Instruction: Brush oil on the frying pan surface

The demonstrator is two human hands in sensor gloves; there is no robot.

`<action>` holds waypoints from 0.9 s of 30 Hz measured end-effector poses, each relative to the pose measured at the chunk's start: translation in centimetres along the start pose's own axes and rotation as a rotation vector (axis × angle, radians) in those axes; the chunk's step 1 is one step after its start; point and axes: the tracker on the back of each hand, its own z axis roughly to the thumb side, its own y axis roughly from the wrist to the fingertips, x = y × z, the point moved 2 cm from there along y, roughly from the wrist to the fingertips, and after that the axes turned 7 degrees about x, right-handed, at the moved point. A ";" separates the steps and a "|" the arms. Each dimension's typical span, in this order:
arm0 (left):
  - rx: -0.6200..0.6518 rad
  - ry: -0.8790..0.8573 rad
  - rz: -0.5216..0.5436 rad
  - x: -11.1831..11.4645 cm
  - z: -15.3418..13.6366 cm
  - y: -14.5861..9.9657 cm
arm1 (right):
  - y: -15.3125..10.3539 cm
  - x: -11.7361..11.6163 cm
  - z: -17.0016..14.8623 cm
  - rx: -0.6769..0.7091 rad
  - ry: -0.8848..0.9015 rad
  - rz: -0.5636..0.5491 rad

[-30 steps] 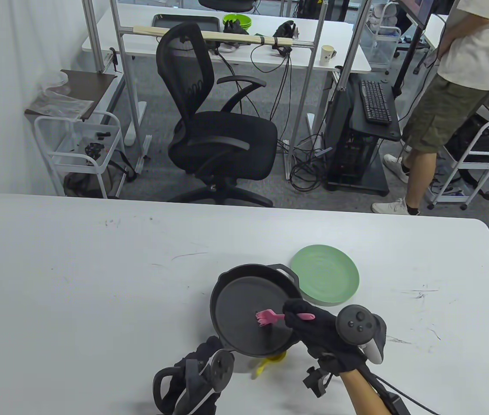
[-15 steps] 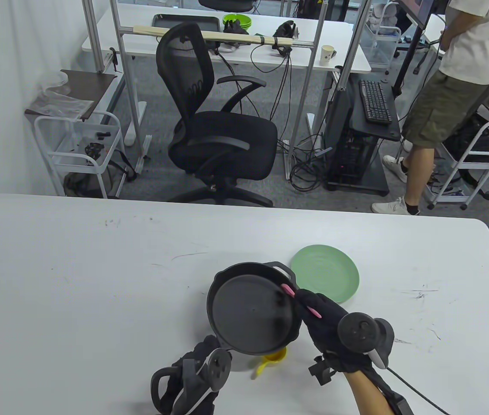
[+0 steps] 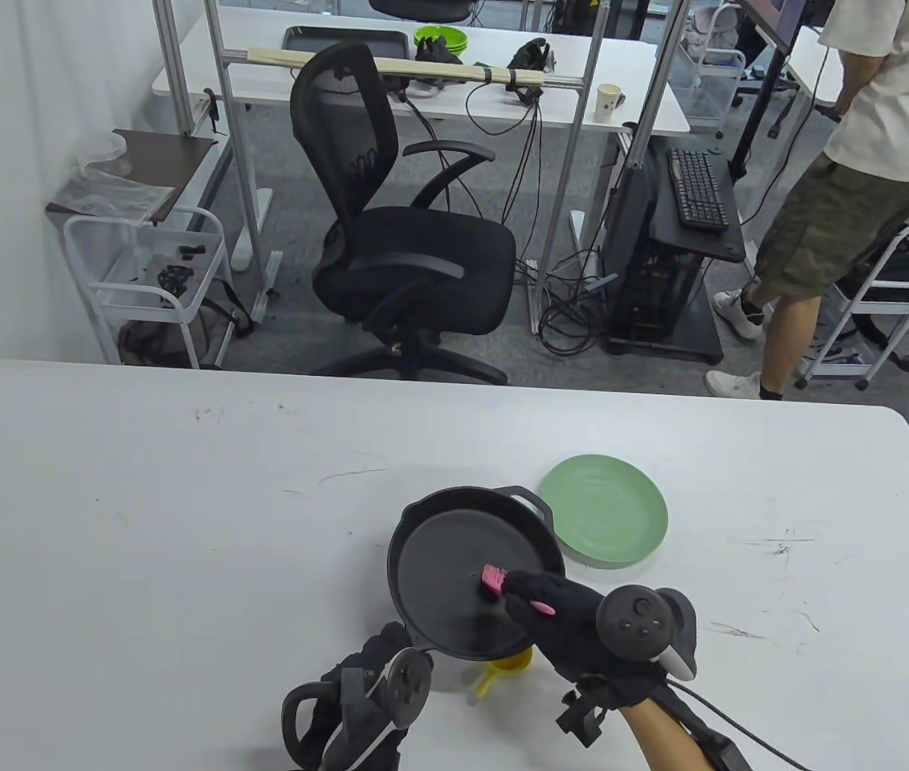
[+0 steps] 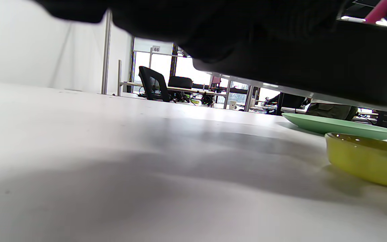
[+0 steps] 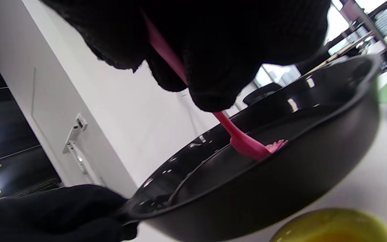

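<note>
A black frying pan [image 3: 454,570] is held a little above the white table [image 3: 141,522]; in the left wrist view its underside [image 4: 314,60] hangs over the table. My left hand [image 3: 366,683] grips the pan's handle at the near side. My right hand [image 3: 559,610] grips a pink silicone brush [image 3: 495,580] whose bristles touch the pan floor right of centre. In the right wrist view the brush [image 5: 244,141] reaches down from my fingers into the pan [image 5: 281,174]. A small yellow oil bowl [image 3: 512,663] sits under the pan's near rim, also in the left wrist view [image 4: 364,158].
A green plate [image 3: 607,510] lies on the table just right of the pan. An office chair [image 3: 406,233] and a standing person [image 3: 840,185] are beyond the table's far edge.
My right hand swept the brush from the pan's right rim back down toward the middle of the pan floor. The pan stayed held by my left hand. The person behind stepped right.
</note>
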 end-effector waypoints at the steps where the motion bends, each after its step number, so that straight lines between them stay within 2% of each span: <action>1: 0.000 0.002 0.000 0.0 0.0 0.0 | 0.0 -0.2 0.2 0.008 0.016 0.012; 7: -0.004 0.015 -0.003 -0.1 0.0 0.0 | 0.3 -1.4 1.3 0.043 0.145 0.081; 14: -0.003 0.010 -0.002 -0.1 0.1 0.1 | 0.3 -1.5 1.1 0.015 0.386 0.085; 19: -0.007 0.009 -0.002 -0.1 0.0 0.1 | 0.4 -1.2 -0.1 -0.038 0.350 0.054; 22: -0.006 0.005 0.002 -0.1 0.0 0.1 | 0.2 -0.3 -1.3 -0.082 0.249 0.008; 27: -0.004 0.007 0.001 -0.1 0.0 0.1 | -0.3 1.4 -2.9 -0.147 0.178 -0.072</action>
